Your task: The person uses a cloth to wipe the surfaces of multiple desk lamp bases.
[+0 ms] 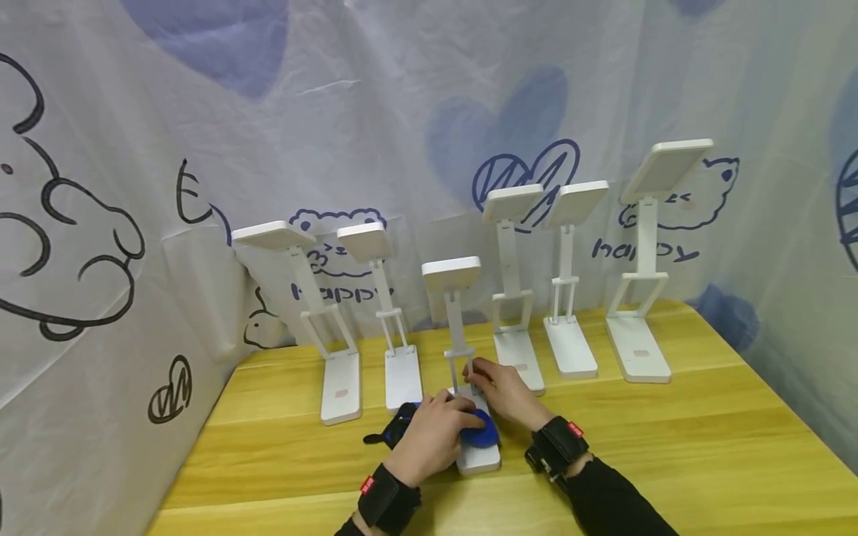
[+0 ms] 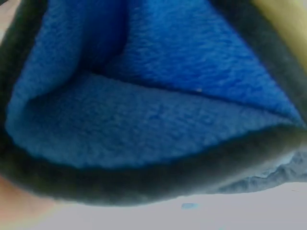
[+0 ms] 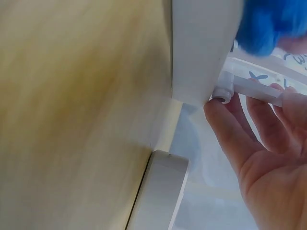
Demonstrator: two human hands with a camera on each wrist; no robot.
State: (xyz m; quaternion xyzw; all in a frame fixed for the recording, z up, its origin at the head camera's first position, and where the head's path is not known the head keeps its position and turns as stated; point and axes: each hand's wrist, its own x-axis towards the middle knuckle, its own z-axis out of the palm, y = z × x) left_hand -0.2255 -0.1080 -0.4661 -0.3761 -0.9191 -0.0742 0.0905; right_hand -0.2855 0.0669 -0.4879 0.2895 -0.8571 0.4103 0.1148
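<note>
A white folding desk lamp stands at the front middle of the table, its head raised on a hinged arm. My left hand holds a fuzzy blue cloth against the lamp's base. In the left wrist view the cloth fills most of the picture, folded, with dark edging. My right hand grips the lamp's lower strut just above the base. The right wrist view shows its thumb and fingers around the strut, close to the hinge.
Several more white lamps stand in a row behind, among them one at the far left and one at the right. A black strap lies beside the left hand. A printed curtain hangs behind the wooden table.
</note>
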